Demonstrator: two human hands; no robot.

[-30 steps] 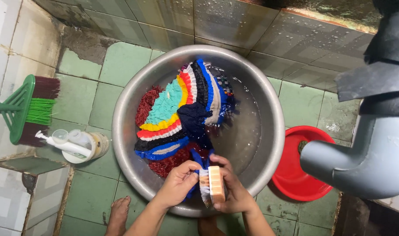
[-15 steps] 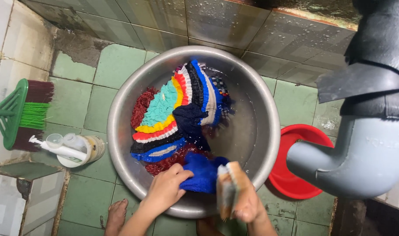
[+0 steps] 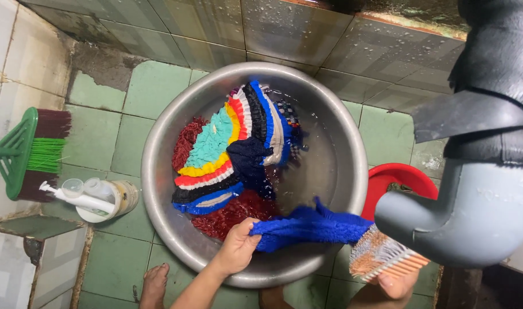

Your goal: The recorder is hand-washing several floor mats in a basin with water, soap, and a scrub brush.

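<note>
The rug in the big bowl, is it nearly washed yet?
Partway, it seems. Done: the colourful rug is wet and lies in water in the metal basin. In hand: the left hand pulls out a blue part, and the right hand holds a scrub brush at its end. Left: the rest is bunched up, and no rinsing shows.

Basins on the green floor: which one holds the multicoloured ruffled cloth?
The large round metal basin holds the multicoloured ruffled cloth in water; the smaller red plastic basin beside it sits partly hidden behind the grey pipe.

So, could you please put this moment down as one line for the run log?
left hand: grips blue cloth | right hand: holds scrub brush at cloth's end | cloth over metal basin
</note>
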